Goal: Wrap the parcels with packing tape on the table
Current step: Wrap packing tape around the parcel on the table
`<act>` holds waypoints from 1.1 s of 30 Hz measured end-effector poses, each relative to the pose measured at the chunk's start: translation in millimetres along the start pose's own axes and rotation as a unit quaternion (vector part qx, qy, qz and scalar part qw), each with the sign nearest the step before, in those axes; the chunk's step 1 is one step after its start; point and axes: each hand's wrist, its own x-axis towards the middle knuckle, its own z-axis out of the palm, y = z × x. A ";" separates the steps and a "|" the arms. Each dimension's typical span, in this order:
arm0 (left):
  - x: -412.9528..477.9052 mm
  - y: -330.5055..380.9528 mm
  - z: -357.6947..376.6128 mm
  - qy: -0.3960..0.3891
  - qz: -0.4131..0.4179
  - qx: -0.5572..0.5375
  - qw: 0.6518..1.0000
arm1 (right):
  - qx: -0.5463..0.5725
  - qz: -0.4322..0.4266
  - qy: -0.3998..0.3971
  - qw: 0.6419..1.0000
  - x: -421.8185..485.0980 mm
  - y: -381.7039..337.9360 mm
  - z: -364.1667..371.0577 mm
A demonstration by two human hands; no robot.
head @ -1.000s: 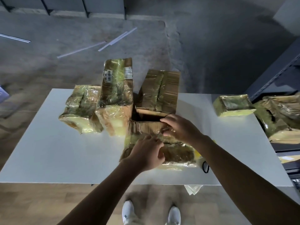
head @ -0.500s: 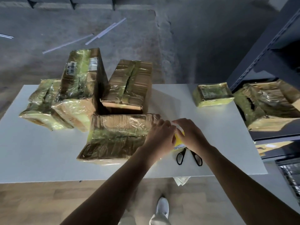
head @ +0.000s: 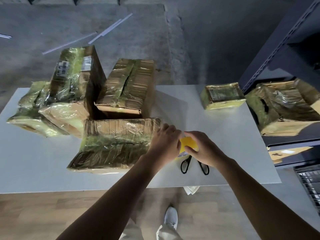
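Both hands were clamped on the yellow tape roll, held over the scissors at the near right of the table. The right hand was wrapped round the roll and the left hand was curled against its left side. Left fingertips were hidden, so I couldn't tell whether the free end was lifted. It read as the find-the-end step. To do it well, the right hand needed to pin the roll dead steady while a left nail worked the edge. The peel needed to come off square, since an angled pull would likely split the film into a sliver. The nearest parcel lay flat just left of the hands, so the first strip could anchor on its near-right corner. The roll needed to clear the scissors before any long pull. The small parcel sat well apart at the far right.
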 end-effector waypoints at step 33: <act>-12.0 -72.1 -102.5 0.054 -0.161 -0.332 0.928 | 0.185 0.002 0.050 0.981 53.4 -111.7 -78.7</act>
